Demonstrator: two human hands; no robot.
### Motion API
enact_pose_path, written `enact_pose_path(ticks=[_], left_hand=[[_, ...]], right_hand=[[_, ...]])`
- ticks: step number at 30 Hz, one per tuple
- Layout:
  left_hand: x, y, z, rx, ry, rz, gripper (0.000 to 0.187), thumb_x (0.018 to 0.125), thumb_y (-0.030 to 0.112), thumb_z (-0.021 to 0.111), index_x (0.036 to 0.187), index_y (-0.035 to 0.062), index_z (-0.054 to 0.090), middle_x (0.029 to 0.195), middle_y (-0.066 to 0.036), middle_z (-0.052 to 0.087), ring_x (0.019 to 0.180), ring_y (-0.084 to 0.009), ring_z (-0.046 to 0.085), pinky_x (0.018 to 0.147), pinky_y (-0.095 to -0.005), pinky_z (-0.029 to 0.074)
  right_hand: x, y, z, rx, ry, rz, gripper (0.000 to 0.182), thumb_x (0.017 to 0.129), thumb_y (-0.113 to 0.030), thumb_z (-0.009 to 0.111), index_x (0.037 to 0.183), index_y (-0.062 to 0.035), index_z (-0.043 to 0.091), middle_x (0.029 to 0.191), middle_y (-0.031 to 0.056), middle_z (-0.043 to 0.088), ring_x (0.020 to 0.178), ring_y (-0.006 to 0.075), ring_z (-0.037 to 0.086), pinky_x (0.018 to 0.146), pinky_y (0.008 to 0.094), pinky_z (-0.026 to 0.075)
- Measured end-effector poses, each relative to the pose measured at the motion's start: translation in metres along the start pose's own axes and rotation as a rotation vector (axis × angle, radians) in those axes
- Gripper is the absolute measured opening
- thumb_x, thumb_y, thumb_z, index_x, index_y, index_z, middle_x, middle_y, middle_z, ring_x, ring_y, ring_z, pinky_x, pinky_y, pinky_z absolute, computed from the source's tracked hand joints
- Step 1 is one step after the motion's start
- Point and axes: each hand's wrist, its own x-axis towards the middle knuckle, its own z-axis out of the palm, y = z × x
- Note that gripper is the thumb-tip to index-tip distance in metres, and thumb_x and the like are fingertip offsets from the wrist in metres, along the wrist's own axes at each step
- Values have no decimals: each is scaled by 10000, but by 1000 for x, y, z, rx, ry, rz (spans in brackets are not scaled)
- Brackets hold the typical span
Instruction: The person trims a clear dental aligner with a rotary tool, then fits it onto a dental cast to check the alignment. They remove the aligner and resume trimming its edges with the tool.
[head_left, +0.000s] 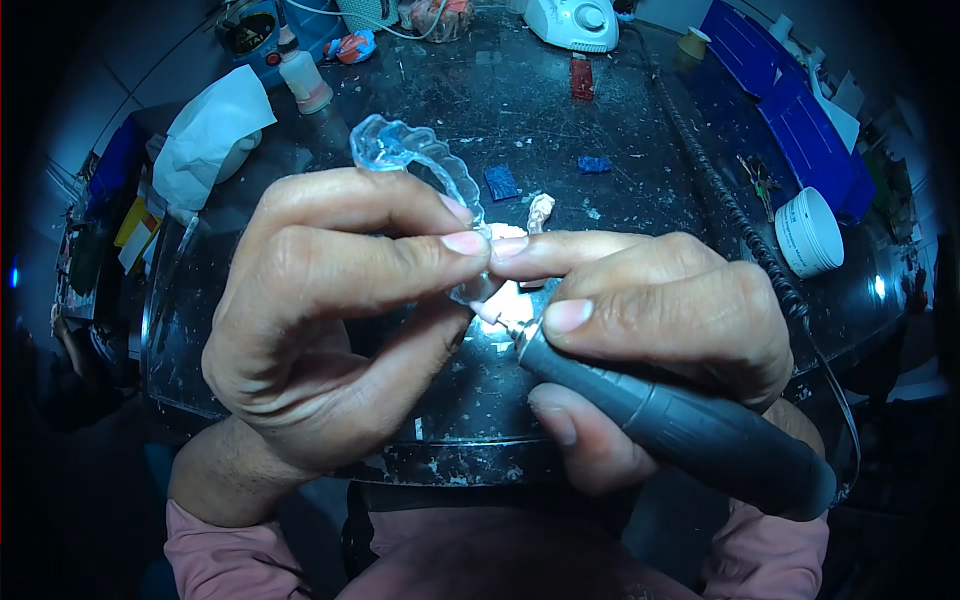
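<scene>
Pinching a clear, scalloped tray — left hand.

Legible text: we find none. The black-and-yellow label on the blue device at the worktop's far left edge is too blurred to read; the white tub and white machine show no readable lettering.

White tub right of the hands, tissue left.
</scene>
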Motion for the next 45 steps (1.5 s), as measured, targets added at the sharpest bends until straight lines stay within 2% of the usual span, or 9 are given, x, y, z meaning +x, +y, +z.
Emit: enact_pose_path(ticks=[30,33,34,35,37,38,39,41,45], left_hand=[[3,1,-1,120,5,-35,276,731,-73,685,982,9,605,1035,-131,589,979,-171,576,880,-297,449],[6,-4,6,-12,40,-19,270,772,-39,683,1014,10,575,1033,-138,589,993,-183,579,877,-307,458],[8,-2,11,-249,123,-197,263,799,-11,679,1031,11,556,1019,-136,591,998,-188,580,876,-310,463],[8,0,14,-486,206,-374,261,826,18,675,1048,12,538,1005,-135,593,1003,-194,581,875,-313,468],[8,-8,11,-710,181,-385,228,878,82,649,1058,31,518,1040,-171,630,967,-197,612,872,-309,473],[8,-10,12,-753,192,-403,211,883,79,641,1047,37,515,1050,-183,634,962,-201,624,874,-310,479],[7,-12,14,-796,201,-421,195,887,77,633,1036,42,512,1060,-194,637,958,-205,637,876,-310,485],[7,-15,13,-807,162,-429,169,890,74,627,1012,41,515,1049,-193,639,955,-209,645,881,-315,496],[9,-16,16,-803,172,-512,99,895,75,620,924,33,536,1012,-181,646,926,-195,659,837,-292,518]], right_hand=[[1,-4,-1,-54,-40,34,378,765,-32,765,1056,18,530,930,188,628,993,361,658,889,461,550],[3,-7,-7,-7,88,216,521,833,-322,746,1160,-18,477,950,163,640,975,331,666,990,519,462],[6,-2,-12,-1,80,229,621,846,-438,704,1228,-29,436,967,148,646,978,309,664,1033,530,414],[10,11,-23,-91,10,116,574,842,-376,727,1218,-29,469,998,143,643,999,294,657,1004,490,456],[11,14,-18,-125,69,219,456,840,-244,745,1169,-29,514,1024,137,635,1013,272,651,968,435,498],[11,14,-14,-75,45,258,375,814,-101,748,1121,-26,544,1043,136,626,1011,251,653,924,388,533],[9,25,-10,23,66,188,393,791,-17,740,1125,-33,534,1046,124,615,1004,232,653,895,374,551],[7,20,-11,143,87,320,417,783,14,736,1130,-47,512,1023,107,605,970,213,655,851,357,569],[11,24,-14,108,94,231,406,810,50,697,1133,-60,478,970,89,598,938,177,639,811,326,566]])
